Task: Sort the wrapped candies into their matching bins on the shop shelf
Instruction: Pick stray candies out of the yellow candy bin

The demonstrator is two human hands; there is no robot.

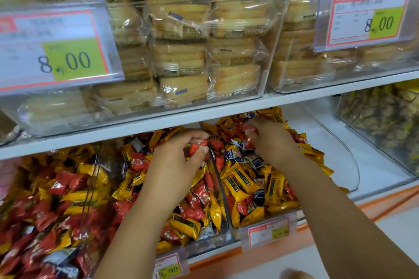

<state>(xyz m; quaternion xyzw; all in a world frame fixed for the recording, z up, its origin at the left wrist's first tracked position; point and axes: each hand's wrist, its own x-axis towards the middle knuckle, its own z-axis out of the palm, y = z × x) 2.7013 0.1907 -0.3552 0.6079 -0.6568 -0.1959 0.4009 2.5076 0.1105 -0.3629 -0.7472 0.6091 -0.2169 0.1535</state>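
Glossy foil candy wrappers [240, 179] fill clear, smooth plastic bins [217, 179] on a matt white shelf [181, 118].

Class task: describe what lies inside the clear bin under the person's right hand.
The clear bin holds mixed wrapped candies: mostly yellow candies, plus red and dark blue candies. The right hand hides the candies beneath it; deeper layers are buried.

This is a shop. White shelves [204, 115] carry clear plastic bins [226, 222] heaped with wrapped candies [244, 179], and the upper bins hold bagged pastries [181, 56]. Printed price tags [56, 47] reading 8.00 hang on the far bins, and smaller price labels [268, 231] are clipped to the near edge.
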